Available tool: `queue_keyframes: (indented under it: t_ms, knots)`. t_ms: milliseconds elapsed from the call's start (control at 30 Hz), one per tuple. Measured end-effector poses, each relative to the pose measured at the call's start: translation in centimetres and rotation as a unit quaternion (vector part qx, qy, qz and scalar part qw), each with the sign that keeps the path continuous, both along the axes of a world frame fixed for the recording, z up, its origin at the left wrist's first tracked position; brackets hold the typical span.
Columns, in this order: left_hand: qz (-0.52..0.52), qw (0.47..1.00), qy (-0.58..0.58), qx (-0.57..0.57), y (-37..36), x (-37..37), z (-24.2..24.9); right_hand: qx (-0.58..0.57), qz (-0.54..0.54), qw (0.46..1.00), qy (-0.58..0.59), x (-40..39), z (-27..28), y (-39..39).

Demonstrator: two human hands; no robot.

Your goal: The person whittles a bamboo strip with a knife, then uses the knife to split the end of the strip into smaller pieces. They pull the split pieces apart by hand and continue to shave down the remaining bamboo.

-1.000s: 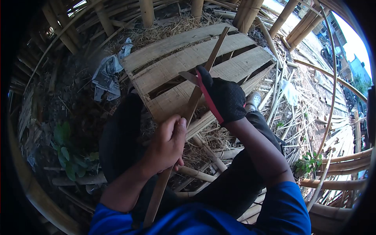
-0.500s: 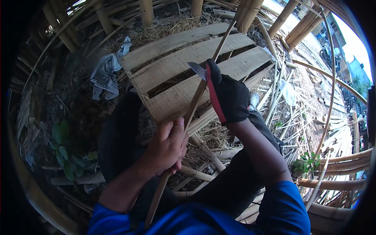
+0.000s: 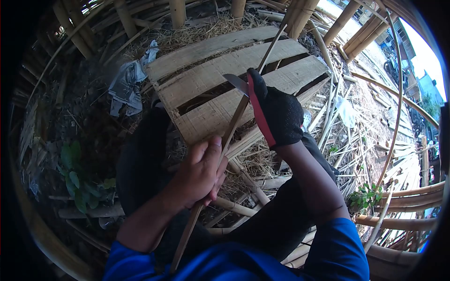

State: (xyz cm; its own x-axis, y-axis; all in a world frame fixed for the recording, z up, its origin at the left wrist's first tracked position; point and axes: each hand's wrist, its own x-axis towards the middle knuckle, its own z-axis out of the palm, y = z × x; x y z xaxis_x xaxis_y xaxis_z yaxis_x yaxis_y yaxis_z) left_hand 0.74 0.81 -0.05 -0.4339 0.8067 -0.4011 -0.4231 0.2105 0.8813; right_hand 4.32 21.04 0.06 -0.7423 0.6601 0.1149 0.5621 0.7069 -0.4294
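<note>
A long, thin bamboo strip (image 3: 236,117) runs slantwise from my lap up past the far side of a slatted wooden crate (image 3: 206,75). Bare, my left hand (image 3: 202,173) is closed around the strip, near the crate's front corner. My right hand (image 3: 276,110) wears a black and red glove and is wrapped around a knife whose handle is hidden in the palm. The knife blade (image 3: 236,84) points left and lies across the strip, above the crate slats.
Crumpled newspaper (image 3: 127,84) lies left of the crate. Bamboo posts (image 3: 300,18) stand behind it. Bamboo offcuts and shavings (image 3: 375,126) cover the ground at right, near a stack of bamboo poles (image 3: 412,203). A leafy plant (image 3: 75,178) grows at left.
Both hands stay in nearly the same place on the strip. The strip's upper end has shifted slightly right, and the view has moved a little.
</note>
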Motion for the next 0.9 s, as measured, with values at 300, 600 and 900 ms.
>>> queue_keyframes:
  t_ms: [300,600,900]
  knots:
    - [-0.008,1.0,-0.007,-0.027,0.0,-0.1,-0.4,-0.003,0.074,0.997,-0.037,-0.2,-0.7,1.5]
    - [-0.001,1.0,-0.016,-0.023,-0.1,-0.1,-0.3,-0.023,0.166,0.986,-0.016,0.5,-1.2,2.7]
    - [-0.015,1.0,0.005,-0.016,-0.3,-0.1,-0.6,-0.032,0.157,0.986,-0.037,0.6,-0.8,2.6]
